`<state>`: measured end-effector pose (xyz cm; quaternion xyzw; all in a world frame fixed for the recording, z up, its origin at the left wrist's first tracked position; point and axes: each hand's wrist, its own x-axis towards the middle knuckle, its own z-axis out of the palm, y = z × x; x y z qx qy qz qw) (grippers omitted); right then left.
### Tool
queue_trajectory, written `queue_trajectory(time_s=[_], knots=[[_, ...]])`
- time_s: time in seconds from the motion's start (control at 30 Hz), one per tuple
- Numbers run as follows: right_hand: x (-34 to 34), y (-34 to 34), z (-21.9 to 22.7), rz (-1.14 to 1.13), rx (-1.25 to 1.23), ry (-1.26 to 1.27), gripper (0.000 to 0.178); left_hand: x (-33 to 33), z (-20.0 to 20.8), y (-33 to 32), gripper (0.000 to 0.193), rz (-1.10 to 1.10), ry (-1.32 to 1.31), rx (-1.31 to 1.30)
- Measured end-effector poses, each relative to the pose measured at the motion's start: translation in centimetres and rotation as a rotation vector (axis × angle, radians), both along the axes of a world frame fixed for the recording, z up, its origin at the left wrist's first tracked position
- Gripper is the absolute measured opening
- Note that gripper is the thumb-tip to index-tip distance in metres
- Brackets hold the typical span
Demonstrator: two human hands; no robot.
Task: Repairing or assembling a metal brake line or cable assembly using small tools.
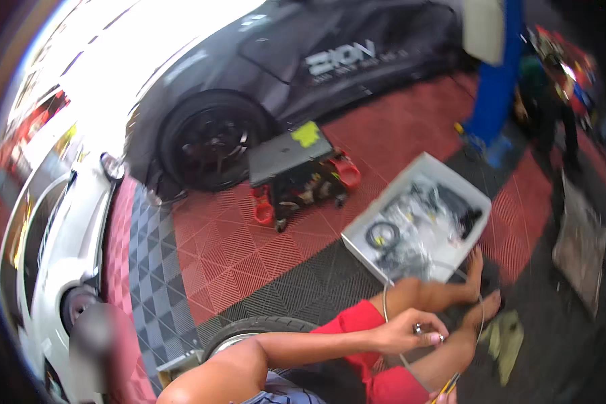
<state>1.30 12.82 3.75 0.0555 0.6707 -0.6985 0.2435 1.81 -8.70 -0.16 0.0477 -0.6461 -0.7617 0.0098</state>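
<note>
My left hand (pixel 411 331) is closed, with small shiny metal pieces (pixel 418 329) between its fingers and thumb; they look like fittings. At the lower edge my right hand (pixel 448 396), partly cut off, grips a slim yellow-and-black tool (pixel 446 385) whose tip I cannot make out. A thin pale hose or cable (pixel 385 306) loops around my bare lower legs, passing near the left hand; whether it joins the metal pieces is unclear. Beyond my legs stands an open white box (pixel 365 246) holding clear plastic bags, a coiled black hose (pixel 382 235) and dark parts.
A rolling stool (pixel 289 158) with red trays stands beside a dark car (pixel 283 60). A blue lift post (pixel 498 81) rises at upper right, near another person (pixel 552 101). Greenish gloves or cloth (pixel 505 343) and a flat packet (pixel 579 242) lie right. A tyre (pixel 249 328) is beneath me.
</note>
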Motion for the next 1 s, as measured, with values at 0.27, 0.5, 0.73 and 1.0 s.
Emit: queue_trajectory(time_s=[0.27, 0.5, 0.73, 1.0], knots=[[-1.2, 2.7, -1.8, 0.181, -0.201, 0.014, 0.051, 3.5, 2.7, -3.7, 0.027, 0.234, 0.021, 0.031], [0.4, 0.5, 0.3, 0.102, -0.464, -0.163, 0.051, 4.6, 3.3, -5.0, 0.027, 0.390, -0.021, 0.095], [2.2, -0.1, 0.2, -0.062, -0.457, -0.434, 0.037, 5.1, 2.5, -4.8, 0.027, 0.410, 0.006, 0.159], [0.4, 2.6, -1.9, 0.064, -0.627, -0.313, 0.034, 4.2, 2.5, -3.8, 0.028, 0.382, 0.029, 0.164]])
